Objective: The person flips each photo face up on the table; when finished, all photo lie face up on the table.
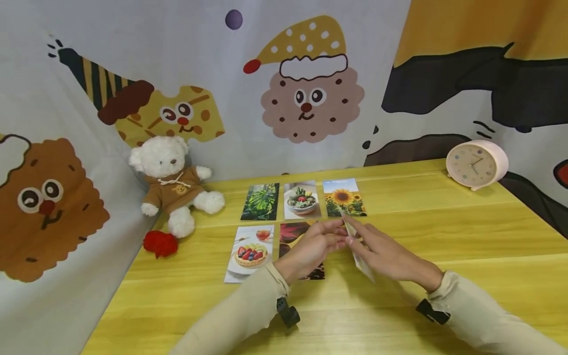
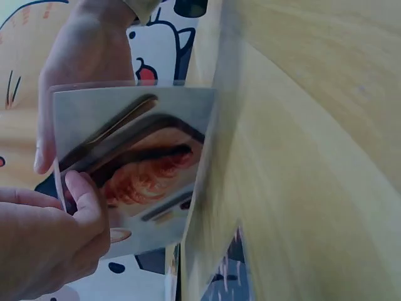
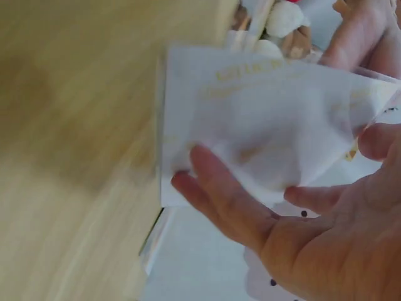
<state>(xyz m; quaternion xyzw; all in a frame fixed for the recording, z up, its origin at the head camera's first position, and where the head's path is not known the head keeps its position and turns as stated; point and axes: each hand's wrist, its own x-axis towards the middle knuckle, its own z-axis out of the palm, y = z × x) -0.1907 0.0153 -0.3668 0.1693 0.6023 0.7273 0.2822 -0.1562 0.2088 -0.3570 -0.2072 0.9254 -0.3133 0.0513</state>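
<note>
My left hand (image 1: 308,249) and right hand (image 1: 390,254) hold a photo card (image 2: 163,219) on edge between them, just above the table. Whether more cards lie behind it I cannot tell. Its picture, dark curved shapes over something orange-red, faces left. In the left wrist view, the left thumb and fingers pinch one edge. The white back (image 3: 250,113) faces right, with right-hand fingers (image 3: 219,182) against it. Beside the left hand lie a fruit tart card (image 1: 250,254) and a red-leaf card (image 1: 293,230), the latter partly covered by that hand.
Behind lie a green-leaf card (image 1: 259,202), a cactus card (image 1: 302,199) and a sunflower card (image 1: 345,190) in a row. A white teddy bear (image 1: 177,190) and a red fluffy thing (image 1: 160,244) are at left. A pink clock (image 1: 475,165) stands back right.
</note>
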